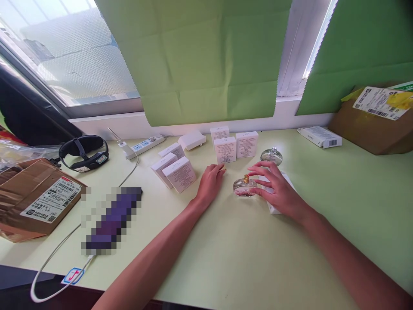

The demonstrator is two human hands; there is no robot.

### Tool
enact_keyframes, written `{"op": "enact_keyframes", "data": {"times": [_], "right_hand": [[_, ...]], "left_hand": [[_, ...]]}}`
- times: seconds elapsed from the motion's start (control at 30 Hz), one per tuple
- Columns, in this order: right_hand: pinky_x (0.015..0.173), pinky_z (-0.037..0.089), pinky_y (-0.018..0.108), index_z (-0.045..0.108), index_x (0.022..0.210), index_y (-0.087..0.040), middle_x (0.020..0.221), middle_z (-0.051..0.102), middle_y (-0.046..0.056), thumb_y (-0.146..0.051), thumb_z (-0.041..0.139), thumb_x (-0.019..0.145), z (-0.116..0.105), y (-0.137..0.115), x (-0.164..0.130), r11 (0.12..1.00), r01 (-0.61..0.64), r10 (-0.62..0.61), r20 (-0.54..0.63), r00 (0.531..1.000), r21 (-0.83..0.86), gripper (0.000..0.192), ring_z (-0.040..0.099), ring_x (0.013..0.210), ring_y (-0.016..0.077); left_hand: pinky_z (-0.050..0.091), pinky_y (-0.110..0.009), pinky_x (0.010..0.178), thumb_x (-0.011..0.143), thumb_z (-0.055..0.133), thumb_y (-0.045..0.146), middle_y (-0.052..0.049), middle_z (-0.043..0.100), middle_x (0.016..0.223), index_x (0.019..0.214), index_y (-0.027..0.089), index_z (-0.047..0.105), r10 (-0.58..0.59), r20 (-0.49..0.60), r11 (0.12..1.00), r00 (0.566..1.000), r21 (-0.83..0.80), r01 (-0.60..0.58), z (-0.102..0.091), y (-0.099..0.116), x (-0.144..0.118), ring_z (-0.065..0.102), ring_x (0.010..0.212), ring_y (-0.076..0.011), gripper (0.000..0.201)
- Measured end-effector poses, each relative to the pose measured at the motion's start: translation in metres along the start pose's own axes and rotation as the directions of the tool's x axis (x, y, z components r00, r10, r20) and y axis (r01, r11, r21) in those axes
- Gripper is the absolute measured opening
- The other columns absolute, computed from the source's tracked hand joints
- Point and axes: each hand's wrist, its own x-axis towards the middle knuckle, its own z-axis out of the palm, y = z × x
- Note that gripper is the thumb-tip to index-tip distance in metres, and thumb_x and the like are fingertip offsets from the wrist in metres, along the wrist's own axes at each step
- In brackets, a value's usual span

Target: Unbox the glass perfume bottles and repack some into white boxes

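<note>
The right hand [280, 190] lay open, fingertips touching the round clear-glass perfume bottle with a gold neck [244, 187], while just beyond it the left hand [211, 183] pinched something small and unclear.

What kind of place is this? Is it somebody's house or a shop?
Probably a small packing desk by a window, maybe at home. Many small white boxes and round glass perfume bottles sit on the pale green table, with cardboard parcels bearing shipping labels at the sides.
</note>
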Motion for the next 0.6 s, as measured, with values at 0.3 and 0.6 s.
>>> {"op": "enact_keyframes", "data": {"times": [0.3, 0.6], "right_hand": [[0.109, 0.044, 0.048, 0.045, 0.136, -0.04, 0.141, 0.037, 0.003, -0.044, 0.066, 0.085, 0.001, -0.009, -0.002, 0.994, 0.038, -0.045, -0.071, 0.996, -0.102, 0.056, 0.043, 0.132, 0.0239], [0.1, 0.046, 0.048, 0.051, 0.129, -0.035, 0.12, 0.061, 0.004, -0.027, 0.064, 0.088, 0.012, -0.033, -0.006, 0.907, 0.326, -0.367, -0.117, 0.923, -0.267, 0.044, 0.052, 0.12, 0.0258]], "left_hand": [[0.042, -0.023, 0.065, 0.096, 0.05, 0.032, 0.0, 0.059, 0.082, 0.099, 0.02, 0.054, 0.155, -0.296, 0.938, 0.942, -0.254, -0.235, -0.011, 0.043, -0.018, 0.049, 0.069, -0.0095, 0.013], [0.045, -0.025, 0.066, 0.09, 0.061, 0.027, 0.0, 0.061, 0.081, 0.104, 0.022, 0.053, 0.368, -0.372, 0.84, 0.852, -0.261, -0.476, -0.008, 0.054, -0.029, 0.051, 0.071, -0.0117, 0.017]]}}
